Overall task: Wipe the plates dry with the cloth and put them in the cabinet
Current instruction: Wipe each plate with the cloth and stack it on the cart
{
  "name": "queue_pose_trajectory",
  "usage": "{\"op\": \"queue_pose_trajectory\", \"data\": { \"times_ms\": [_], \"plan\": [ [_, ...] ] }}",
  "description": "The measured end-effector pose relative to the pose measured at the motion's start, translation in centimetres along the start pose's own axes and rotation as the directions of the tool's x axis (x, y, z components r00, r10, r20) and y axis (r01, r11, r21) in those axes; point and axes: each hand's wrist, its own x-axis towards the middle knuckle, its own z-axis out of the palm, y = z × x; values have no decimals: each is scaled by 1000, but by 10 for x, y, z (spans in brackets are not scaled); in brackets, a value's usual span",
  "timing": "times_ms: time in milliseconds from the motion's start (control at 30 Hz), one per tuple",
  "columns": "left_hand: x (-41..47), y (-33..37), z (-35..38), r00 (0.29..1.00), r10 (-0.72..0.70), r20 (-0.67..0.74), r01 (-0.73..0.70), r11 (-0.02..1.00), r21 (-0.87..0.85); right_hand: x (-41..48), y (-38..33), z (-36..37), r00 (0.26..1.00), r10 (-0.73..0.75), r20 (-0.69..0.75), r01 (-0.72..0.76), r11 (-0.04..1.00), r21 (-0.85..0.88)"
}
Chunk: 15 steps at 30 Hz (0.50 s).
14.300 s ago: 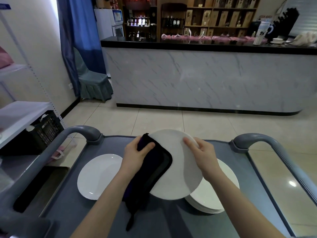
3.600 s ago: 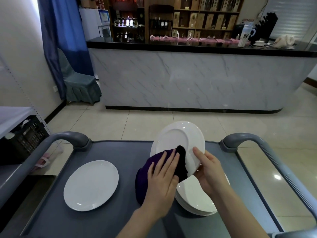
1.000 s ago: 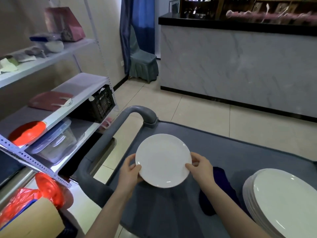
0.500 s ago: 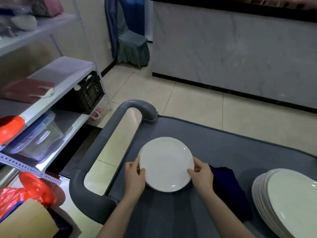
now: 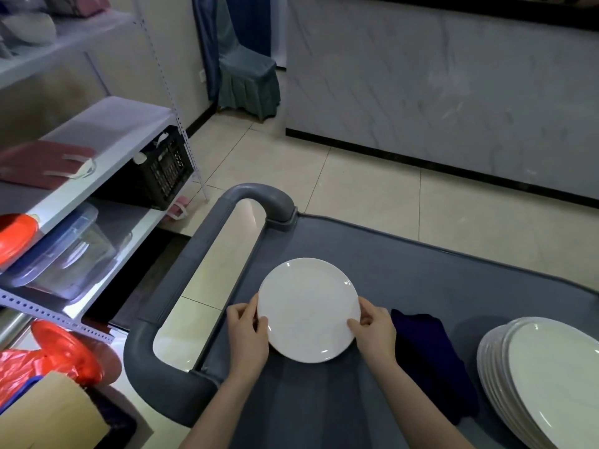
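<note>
A person held a white plate point(image 5: 308, 309) by opposite edges at the left end of a grey service cart point(image 5: 421, 270), the left hand point(image 5: 248, 335) and right hand point(image 5: 376, 332) each curled round the rim with thumbs on top. The two-sided grip looked meant to keep the plate level for carrying; whether it rested on the cart or hung just above could not be told. The dark cloth point(image 5: 431, 358) lay loose just beside the right hand, and a stack of plates point(image 5: 551, 384) sat at the cart's right end. The looped cart handle point(image 5: 207, 254) stood close on the left, between the plate and a metal shelving unit point(image 5: 107, 124), so the freest path appeared to be upward. No cabinet was plainly visible.
</note>
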Motion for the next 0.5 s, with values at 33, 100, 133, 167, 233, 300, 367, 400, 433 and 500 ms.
{"op": "queue_pose_trajectory", "data": {
  "times_ms": [33, 100, 133, 167, 233, 300, 367, 400, 433, 500],
  "plan": [
    [-2, 0, 1, 1000, 10, -9, -10, 1000, 9, 1, 1, 0, 1000, -2, 1, 2, 1000, -8],
    [-3, 1, 3, 1000, 14, -22, -14, 1000, 28, 2, 3, -1, 1000, -9, 16, 9, 1000, -25],
    [-4, 2, 3, 1000, 3, -25, -2, 999, 33, 3, 3, -2, 1000, -14, 27, 15, 999, -33],
    [-4, 4, 4, 999, -8, -31, 9, 999, 42, 4, 3, -5, 999, -20, 31, 21, 999, -37],
    [-5, 10, 7, 998, 11, -61, -6, 997, 76, 4, 1, -14, 999, -37, 6, 38, 999, -18],
    [-8, 23, 12, 995, 58, -84, -52, 996, 73, 4, -2, -29, 996, -75, -40, 76, 997, 9],
    [-14, 44, 23, 992, 107, -67, -105, 994, 30, 3, -6, -53, 986, -142, -91, 145, 989, 30],
    [-19, 55, 31, 988, 147, -48, -147, 989, 17, 2, -7, -68, 978, -174, -119, 179, 983, 31],
    [-25, 67, 41, 981, 192, -19, -192, 981, 4, 0, -7, -84, 968, -202, -146, 208, 978, 25],
    [-39, 92, 64, 967, 247, 67, -243, 968, -64, -4, -3, -122, 948, -244, -206, 252, 968, 13]
  ]
}}
